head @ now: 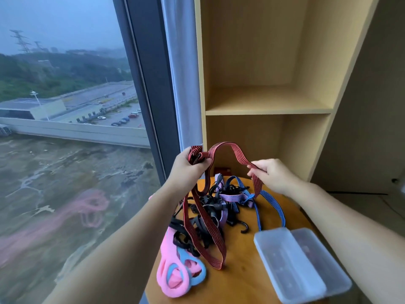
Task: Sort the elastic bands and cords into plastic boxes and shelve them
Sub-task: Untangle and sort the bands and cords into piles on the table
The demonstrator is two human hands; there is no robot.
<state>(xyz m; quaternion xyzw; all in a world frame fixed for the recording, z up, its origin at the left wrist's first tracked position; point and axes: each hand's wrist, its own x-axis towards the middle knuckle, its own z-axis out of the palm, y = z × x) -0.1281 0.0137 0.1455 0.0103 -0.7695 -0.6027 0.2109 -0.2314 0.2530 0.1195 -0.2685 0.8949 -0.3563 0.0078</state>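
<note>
A red striped elastic cord (221, 148) arches between both hands above a round wooden table (241, 279). My left hand (188, 167) grips a bunched end with a dark hook, and my right hand (271, 174) pinches the cord further along. Long loops of the red cord hang down to the table. Below lies a tangle of black cords (206, 218), purple cords (232, 197) and blue cords (271, 205) with hooks. Pink and blue elastic bands (175, 275) lie at the table's near left. A clear plastic box (291, 262) with its lid beside it sits at the near right.
A light wooden shelf unit (267, 110) stands right behind the table, with two open compartments. A big window (65, 106) and a pale curtain (182, 84) fill the left. A small red object (221, 171) sits at the table's far edge.
</note>
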